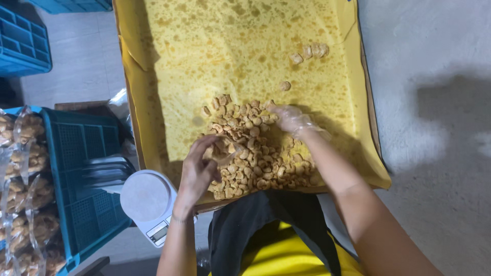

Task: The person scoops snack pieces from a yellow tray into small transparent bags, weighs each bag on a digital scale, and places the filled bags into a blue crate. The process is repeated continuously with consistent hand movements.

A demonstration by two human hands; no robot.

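**Hands in a heap of fried snacks**

A wide tray (365, 102) lined with oil-spotted yellow paper (245, 46) fills the middle of the view. To its left stands a blue crate (84, 204), with filled clear bags (23, 194) of the same snacks beside it. Between crate and tray sits a small white scale (146, 197) with a round pan.

The snack heap (255, 153) lies at the near end of the tray, just ahead of the person's black apron. The pieces are small, curled and golden-brown, piled loosely; a few strays (309, 51) lie well apart near the far right corner.

The right hand (289, 118), in a thin clear glove, rests on the far edge of the heap, fingers curled down into the pieces. The left hand (197, 171), bare, sits at the heap's left edge, its fingers pinching a small clear bag (225, 153) over the snacks.
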